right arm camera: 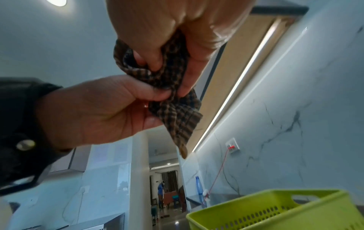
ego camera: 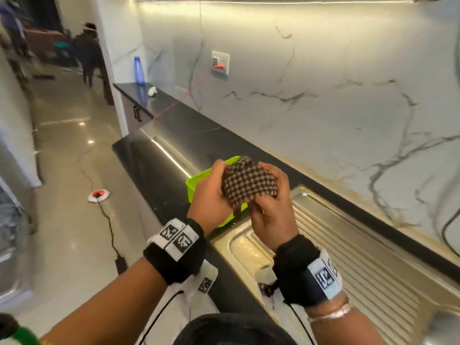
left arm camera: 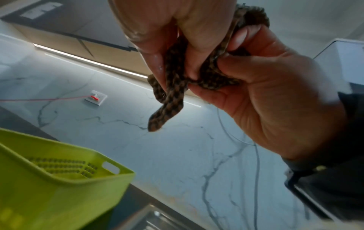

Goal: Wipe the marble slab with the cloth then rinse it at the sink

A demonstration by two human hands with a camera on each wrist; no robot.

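Both hands grip the cloth (ego camera: pixel 249 184) between them, bunched and held in the air above the near end of the dark counter (ego camera: pixel 159 175), where it meets the steel sink drainboard (ego camera: pixel 353 260). Left hand (ego camera: pixel 211 195) curls its fingers round the cloth's left side; right hand (ego camera: pixel 270 207) wraps the right side and lower edge.

Head view alone shows the layout: veined marble wall slab (ego camera: pixel 323 78) behind the counter, green basket (ego camera: pixel 196 180) on the counter directly under the hands, blue bottle (ego camera: pixel 139 70) at the far end of the counter. It shows only the cloth's rounded upper face.

Left wrist view shows the underside: two folded tails of the cloth (left arm camera: pixel 167 99) hanging from between the fingers (left arm camera: pixel 197 51), and the basket's (left arm camera: pixel 65 183) slotted floor and handle cutout.

Right wrist view shows one flat corner of the cloth (right arm camera: pixel 177 118) pointing downward.

Cloth is a small brown and black check weave, crumpled, with a hemmed edge.
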